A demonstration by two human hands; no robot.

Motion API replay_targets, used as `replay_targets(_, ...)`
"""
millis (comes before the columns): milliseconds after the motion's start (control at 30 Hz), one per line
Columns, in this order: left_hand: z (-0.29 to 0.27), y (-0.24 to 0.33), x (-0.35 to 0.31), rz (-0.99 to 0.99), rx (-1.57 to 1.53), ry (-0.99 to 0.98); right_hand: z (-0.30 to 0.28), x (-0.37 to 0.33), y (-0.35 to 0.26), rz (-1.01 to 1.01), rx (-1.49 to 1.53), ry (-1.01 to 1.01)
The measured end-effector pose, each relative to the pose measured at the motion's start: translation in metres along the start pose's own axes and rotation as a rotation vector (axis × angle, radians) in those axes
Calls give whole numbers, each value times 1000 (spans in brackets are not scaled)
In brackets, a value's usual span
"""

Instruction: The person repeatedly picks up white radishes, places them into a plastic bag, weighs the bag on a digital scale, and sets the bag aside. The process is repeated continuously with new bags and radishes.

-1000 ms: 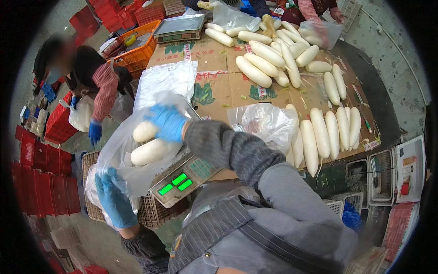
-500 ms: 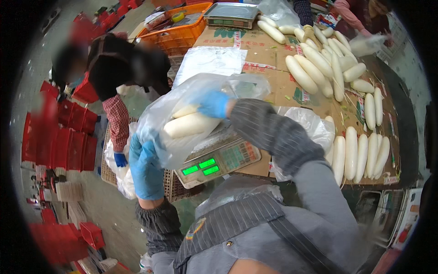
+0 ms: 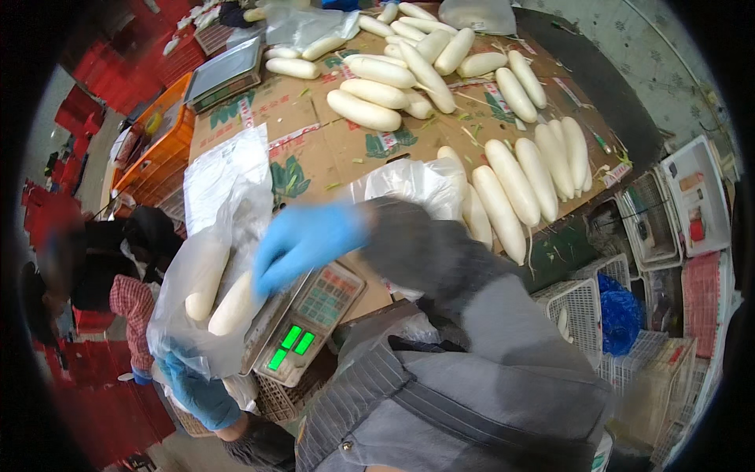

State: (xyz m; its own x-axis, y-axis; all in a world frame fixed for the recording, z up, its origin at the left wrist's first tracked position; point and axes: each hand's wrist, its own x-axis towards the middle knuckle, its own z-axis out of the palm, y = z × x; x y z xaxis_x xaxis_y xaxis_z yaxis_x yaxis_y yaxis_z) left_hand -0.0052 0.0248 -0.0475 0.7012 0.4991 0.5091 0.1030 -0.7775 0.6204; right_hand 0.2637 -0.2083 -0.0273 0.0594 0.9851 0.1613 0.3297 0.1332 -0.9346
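Observation:
A clear plastic bag with two white radishes inside rests on the digital scale, whose display glows green. My left hand, in a blue glove, is closed on the bag's lower left part; the film hides some of its fingertips. Above the scale, my blue-gloved right hand is smeared by motion, its fingers curved downward beside the nearer radish. Whether those fingers touch the radish or hold any film cannot be made out.
Loose radishes cover the far side of the cardboard-topped table, with a row at the right. Flat bags lie by a second scale and an orange crate. A co-worker's checked sleeve is at left.
My view has swung to the right, shifting the scene left. My right hand has come away from the bag's mouth toward me. The left hand keeps its grip on the bag.

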Motion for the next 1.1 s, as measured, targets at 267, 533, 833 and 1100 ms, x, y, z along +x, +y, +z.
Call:
replay_targets(267, 28, 45, 19, -662, -1160, 262, -135, -307, 240, 1390, -780, 742)
replay_targets(533, 33, 72, 20, -420, -763, 10, -129, -287, 201, 1220, -610, 939)
replay_targets(833, 34, 63, 26, -326, -642, -41, 32, -194, 149, 865, -1023, 641)
replay_targets(1100, 26, 24, 23, -459, -960, 45, 89, -90, 116, 179, -511, 794)
